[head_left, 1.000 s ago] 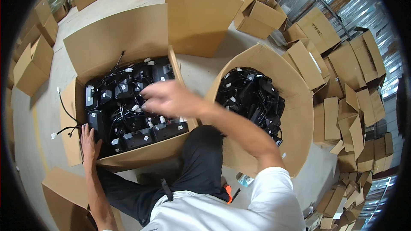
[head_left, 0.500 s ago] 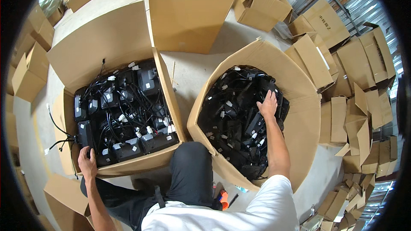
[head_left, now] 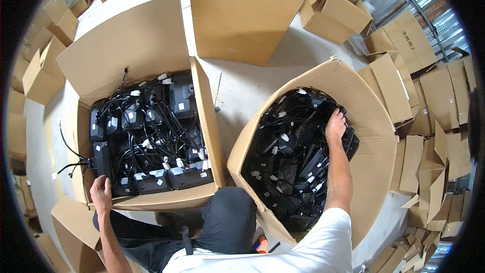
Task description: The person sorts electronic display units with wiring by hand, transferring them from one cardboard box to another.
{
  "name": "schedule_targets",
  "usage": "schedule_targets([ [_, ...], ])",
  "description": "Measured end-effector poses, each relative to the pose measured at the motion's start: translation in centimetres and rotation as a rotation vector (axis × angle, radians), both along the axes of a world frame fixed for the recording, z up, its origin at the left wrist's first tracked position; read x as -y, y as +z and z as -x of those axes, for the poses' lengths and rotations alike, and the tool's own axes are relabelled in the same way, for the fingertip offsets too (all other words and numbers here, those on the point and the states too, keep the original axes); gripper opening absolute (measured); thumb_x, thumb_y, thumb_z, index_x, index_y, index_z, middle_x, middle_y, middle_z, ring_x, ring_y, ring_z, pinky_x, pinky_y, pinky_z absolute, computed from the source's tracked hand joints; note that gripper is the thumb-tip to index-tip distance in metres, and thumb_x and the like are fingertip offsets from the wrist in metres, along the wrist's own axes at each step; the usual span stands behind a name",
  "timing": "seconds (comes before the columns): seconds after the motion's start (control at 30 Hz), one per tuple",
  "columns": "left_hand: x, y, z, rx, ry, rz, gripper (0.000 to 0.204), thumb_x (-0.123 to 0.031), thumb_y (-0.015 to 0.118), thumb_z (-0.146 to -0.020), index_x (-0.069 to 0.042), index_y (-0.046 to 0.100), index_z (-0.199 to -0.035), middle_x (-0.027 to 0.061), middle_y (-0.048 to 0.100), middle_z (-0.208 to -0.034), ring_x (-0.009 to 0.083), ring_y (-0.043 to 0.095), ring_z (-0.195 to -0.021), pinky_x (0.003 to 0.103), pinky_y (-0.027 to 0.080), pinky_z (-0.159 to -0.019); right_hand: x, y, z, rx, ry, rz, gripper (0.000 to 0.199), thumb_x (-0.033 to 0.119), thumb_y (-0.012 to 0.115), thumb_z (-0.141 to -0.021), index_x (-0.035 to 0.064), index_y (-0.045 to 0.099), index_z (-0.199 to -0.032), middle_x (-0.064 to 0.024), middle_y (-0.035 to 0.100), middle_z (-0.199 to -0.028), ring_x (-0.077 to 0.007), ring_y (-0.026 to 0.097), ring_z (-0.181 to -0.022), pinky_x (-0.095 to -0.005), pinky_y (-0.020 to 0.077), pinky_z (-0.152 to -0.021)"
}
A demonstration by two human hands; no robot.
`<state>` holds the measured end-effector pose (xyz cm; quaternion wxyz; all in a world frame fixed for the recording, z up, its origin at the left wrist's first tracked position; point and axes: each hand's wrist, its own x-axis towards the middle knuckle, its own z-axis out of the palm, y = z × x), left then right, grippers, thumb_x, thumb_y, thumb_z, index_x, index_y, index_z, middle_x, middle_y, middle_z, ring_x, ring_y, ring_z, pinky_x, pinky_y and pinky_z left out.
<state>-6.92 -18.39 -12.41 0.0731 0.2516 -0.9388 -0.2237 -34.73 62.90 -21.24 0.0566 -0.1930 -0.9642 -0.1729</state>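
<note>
In the left cardboard box, black plastic units with cables and white connectors lie packed in rows. At its front-left corner my left hand rests against the near end of a black unit, thumb apart from loosely bent fingers. That unit's cables hang over the box's left wall. Inside the right cardboard box, a jumbled heap of black units shows cables and white plugs. My right hand reaches to the heap's far right side, its fingers bent around a dark unit whose shape is mostly hidden.
A tall carton stands beyond the two boxes. Empty-looking cartons and stacked boxes line the right side. More cartons stand at left. An orange-handled tool lies on the floor beside my knee.
My right hand has moved farther into the heap, and its spread fingers have closed on a dark unit. My left hand stays at the same corner. The view has shifted slightly.
</note>
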Motion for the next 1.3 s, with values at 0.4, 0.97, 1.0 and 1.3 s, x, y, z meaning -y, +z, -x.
schedule_targets([
  [0.4,1.1,-0.7,-0.5,-0.197,0.081,-0.056,0.024,-0.017,0.066,-0.096,0.003,0.071,-0.108,0.0168,0.074,-0.097,0.0257,0.07,-0.089,0.035,0.054,-0.082,3.9,18.8,-12.0,-0.622,-0.029,1.265,0.053,0.01,0.084,-0.078,-0.0025,0.059,-0.123,-0.0056,0.066,-0.103,-0.0141,0.062,-0.089,-0.0298,0.0522,-0.084],
  [0.97,-22.7,13.6,4.4,-0.04,-0.5,-1.689,0.056,-0.038,0.076,-0.091,0.001,0.061,-0.127,0.0079,0.069,-0.108,0.0135,0.063,-0.099,0.03,0.049,-0.091,33.3,27.5,-20.1,0.405,0.007,2.357,0.04,0.028,0.052,-0.105,-0.0012,0.055,-0.133,-0.0101,0.066,-0.12,-0.0175,0.065,-0.105,-0.0339,0.054,-0.094],
  [1.0,-21.6,12.6,3.4,-0.048,-0.462,-1.72,0.053,-0.038,0.076,-0.09,0.0,0.062,-0.123,0.0071,0.069,-0.108,0.0136,0.063,-0.099,0.029,0.049,-0.091,34.0,26.5,-20.1,0.5,0.117,2.349,0.039,0.029,0.044,-0.108,-0.0011,0.058,-0.129,-0.0097,0.068,-0.12,-0.0171,0.066,-0.105,-0.0337,0.0546,-0.094],
  [1.3,-17.9,9.4,-1.5,-0.239,-0.135,-1.987,0.055,-0.029,0.078,-0.09,-0.005,0.054,-0.133,0.0064,0.064,-0.118,0.0169,0.059,-0.111,0.037,0.048,-0.099,40.2,25.8,-19.5,0.593,0.708,1.805,0.046,0.02,0.054,-0.104,-0.0086,0.048,-0.14,-0.0112,0.066,-0.12,-0.0153,0.065,-0.104,-0.0293,0.0535,-0.094],
])
